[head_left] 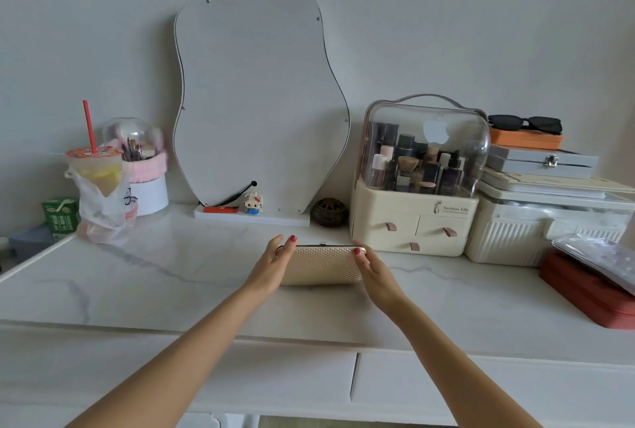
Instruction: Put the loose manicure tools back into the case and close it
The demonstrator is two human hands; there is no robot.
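While shut, case flanked by left hand, right hand.

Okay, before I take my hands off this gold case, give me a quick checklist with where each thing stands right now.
1. Case lid down: ok, it looks shut, lying flat on the marble table.
2. Clasp latched: cannot tell, too small to see.
3. Loose manicure tools left on the table: ok, none visible.
4. All tools inside the case: cannot tell, the contents are hidden.
5. Grip: ok, left hand and right hand rest on opposite ends of the case, fingers fairly straight.
6. Space round the case: ok, it sits apart from the cream organiser and the mirror base.
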